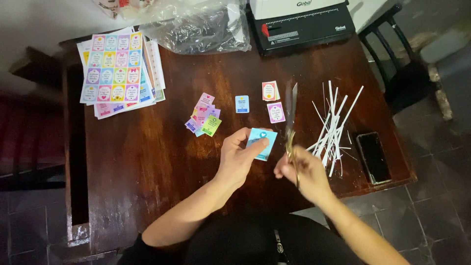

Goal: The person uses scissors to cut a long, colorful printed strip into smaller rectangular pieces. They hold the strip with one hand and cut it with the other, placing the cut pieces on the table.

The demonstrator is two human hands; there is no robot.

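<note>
A head-worn camera looks straight down at a dark, glossy wooden table and the person's two bare forearms reaching over it. The left hand is closed in a pinch on a small light-blue card, thumb on top and fingers beneath, holding it just above the table near the middle of the view. The right hand is wrapped around the handles of a pair of scissors, whose blades point away from the person and stand just beside the card's right edge; the blades are blurred, so whether they are parted cannot be told. Beyond the hands lie cut cards: a loose heap of pink, purple and green ones to the left, a single blue card, an orange-bordered card and a purple card near the scissor tips. To the right is a scatter of thin white paper strips, and next to it a dark phone lying flat near the table's edge. At the far left corner sits a stack of uncut printed sheets with rows of colourful labels. At the far edge are a crumpled clear plastic bag and a black and white binding machine. A dark chair stands to the right.
</note>
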